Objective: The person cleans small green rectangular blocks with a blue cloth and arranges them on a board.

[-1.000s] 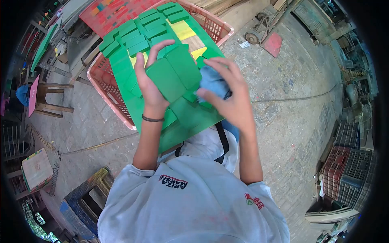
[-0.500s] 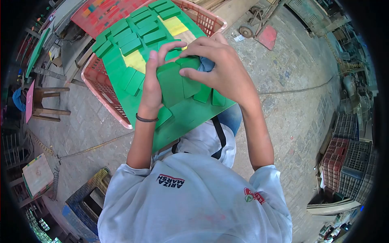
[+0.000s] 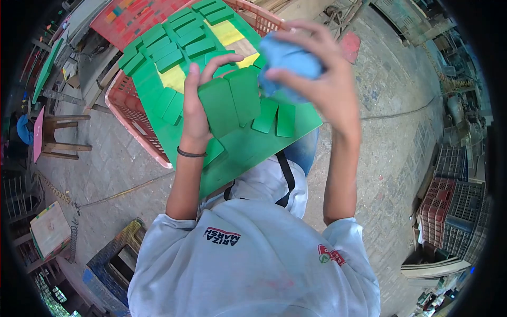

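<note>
Two green painted blocks (image 3: 221, 108) stand side by side in my left hand (image 3: 195, 113), with the thumb along the left side and the fingers curled behind them. My right hand (image 3: 332, 84) grips a crumpled blue cloth (image 3: 290, 62), slightly blurred, just to the right of the blocks and apart from them. Beneath both hands is a green board (image 3: 240, 161). Many more green blocks (image 3: 170, 59) lie in rows on its far half, and a couple of loose green blocks (image 3: 285, 120) lie near its right edge. Yellow patches (image 3: 227, 33) show between the rows.
The board rests on a pink plastic crate (image 3: 132, 113). A red paint-spotted panel (image 3: 132, 21) lies beyond it. On the left stands a wooden stool (image 3: 63, 132); stacked plastic crates (image 3: 449, 211) are at the right. A hose (image 3: 391, 113) crosses the concrete floor.
My right hand has moved right and up, away from the blocks, carrying the blue cloth, which now shows more fully. My left hand still holds the two blocks, shifted slightly left.
</note>
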`<state>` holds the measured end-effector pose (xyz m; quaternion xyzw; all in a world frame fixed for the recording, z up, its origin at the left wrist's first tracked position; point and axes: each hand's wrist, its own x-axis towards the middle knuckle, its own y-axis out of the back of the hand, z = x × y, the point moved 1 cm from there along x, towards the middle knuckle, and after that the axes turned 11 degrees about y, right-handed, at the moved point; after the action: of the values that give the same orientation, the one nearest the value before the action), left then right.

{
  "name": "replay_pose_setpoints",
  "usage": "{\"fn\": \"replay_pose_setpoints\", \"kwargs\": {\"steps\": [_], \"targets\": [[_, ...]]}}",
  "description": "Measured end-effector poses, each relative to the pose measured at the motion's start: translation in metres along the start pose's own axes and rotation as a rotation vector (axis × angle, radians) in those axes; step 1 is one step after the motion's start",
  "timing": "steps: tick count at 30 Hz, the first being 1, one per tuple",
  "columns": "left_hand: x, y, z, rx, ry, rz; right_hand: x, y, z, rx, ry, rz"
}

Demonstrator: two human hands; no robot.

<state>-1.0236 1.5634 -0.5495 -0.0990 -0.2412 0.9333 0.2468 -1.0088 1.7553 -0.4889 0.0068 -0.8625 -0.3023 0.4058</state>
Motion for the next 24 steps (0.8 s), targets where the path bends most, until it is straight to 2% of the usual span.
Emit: {"fn": "replay_pose_setpoints", "kwargs": {"steps": [2,3,5,7,9,11,12,14,15,16,17,18,19,21,22,24], "targets": [[0.002,0.000,0.001,-0.111,0.024,0.024,0.002,0.016,0.002,0.294,-0.173,0.328],[0.002,-0.002,0.001,-0.112,0.021,0.026,0.001,0.014,0.001,0.295,-0.171,0.325],[0.005,-0.010,-0.002,-0.197,0.077,0.121,-0.006,0.003,0.001,0.575,-0.249,0.555],[0.012,-0.015,-0.007,-0.247,0.077,0.135,-0.021,-0.034,0.004,0.204,-0.023,0.328],[0.017,-0.012,-0.018,-0.298,0.084,0.151,-0.024,-0.073,-0.010,0.017,0.105,0.173],[0.021,-0.001,-0.028,-0.051,-0.038,0.427,-0.026,-0.085,-0.010,-0.005,0.109,0.140],[0.027,0.001,-0.024,-0.048,-0.042,0.428,-0.026,-0.089,-0.008,-0.021,0.124,0.104],[0.033,0.006,-0.018,-0.378,0.027,0.327,-0.038,-0.097,-0.013,0.029,0.111,0.095],[0.036,0.010,-0.009,-0.377,0.015,0.325,-0.042,-0.098,-0.015,0.067,0.114,0.088],[0.035,0.016,0.000,-0.244,-0.003,0.306,-0.048,-0.096,-0.022,0.070,0.124,0.084],[0.034,0.019,0.008,-0.107,-0.017,0.288,-0.058,-0.093,-0.030,0.153,0.106,0.002],[0.035,0.018,0.012,-0.102,-0.026,0.293,-0.063,-0.091,-0.033,0.235,0.089,-0.076],[0.034,0.016,0.015,-0.136,-0.055,0.297,-0.064,-0.084,-0.031,0.246,0.096,-0.074],[0.031,0.019,0.018,-0.167,-0.092,0.309,-0.063,-0.067,-0.027,0.278,-0.025,0.054],[0.028,0.018,0.014,-0.089,-0.075,0.310,-0.049,-0.059,-0.030,0.279,-0.036,0.054],[0.029,0.006,-0.002,-0.016,-0.042,0.281,-0.009,-0.036,-0.025,0.214,0.064,0.445]]}}
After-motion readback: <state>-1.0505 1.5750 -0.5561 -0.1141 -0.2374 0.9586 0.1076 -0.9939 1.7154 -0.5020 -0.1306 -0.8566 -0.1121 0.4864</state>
